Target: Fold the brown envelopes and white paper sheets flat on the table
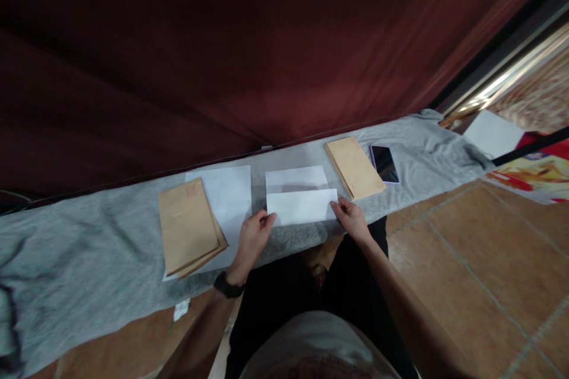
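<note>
A white sheet of paper (302, 206) lies partly folded in front of me, its near flap raised over the far part. My left hand (254, 235) pinches the flap's left corner between thumb and fingers. At the right end, my right hand (351, 217) grips the other corner the same way. Left of the sheet, a stack of brown envelopes (189, 228) rests on white paper (233, 189). Another stack of brown envelopes (355, 167) lies just beyond my right hand.
A grey cloth (111, 243) covers the long narrow surface. A phone (384, 164) lies right of the envelopes. Dark red fabric (284, 59) hangs behind. At the far right are a white sheet (493, 133) and a colourful printed sheet (533, 174). Tiled floor (457, 260) shows below.
</note>
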A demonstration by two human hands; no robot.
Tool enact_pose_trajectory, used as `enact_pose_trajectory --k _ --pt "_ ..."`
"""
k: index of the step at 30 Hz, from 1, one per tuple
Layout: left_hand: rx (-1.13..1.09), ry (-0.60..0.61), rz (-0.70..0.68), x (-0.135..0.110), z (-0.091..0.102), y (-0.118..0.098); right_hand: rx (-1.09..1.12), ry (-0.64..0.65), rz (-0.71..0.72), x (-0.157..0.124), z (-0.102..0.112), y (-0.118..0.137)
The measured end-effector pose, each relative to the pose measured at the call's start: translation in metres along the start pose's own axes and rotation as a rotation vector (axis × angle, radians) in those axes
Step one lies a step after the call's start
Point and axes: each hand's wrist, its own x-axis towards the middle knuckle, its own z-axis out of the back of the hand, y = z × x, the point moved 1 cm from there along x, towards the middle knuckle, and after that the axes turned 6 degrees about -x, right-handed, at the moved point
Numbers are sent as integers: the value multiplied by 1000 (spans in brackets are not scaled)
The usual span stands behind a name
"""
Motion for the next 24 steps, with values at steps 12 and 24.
enact_pose_trajectory --k 12,24 --pt "334 26 176 30 1 -17 -499 45 -126 28 -18 34" --pt "560 -5 239 50 -5 -28 -539 0 -133 55 -23 42"
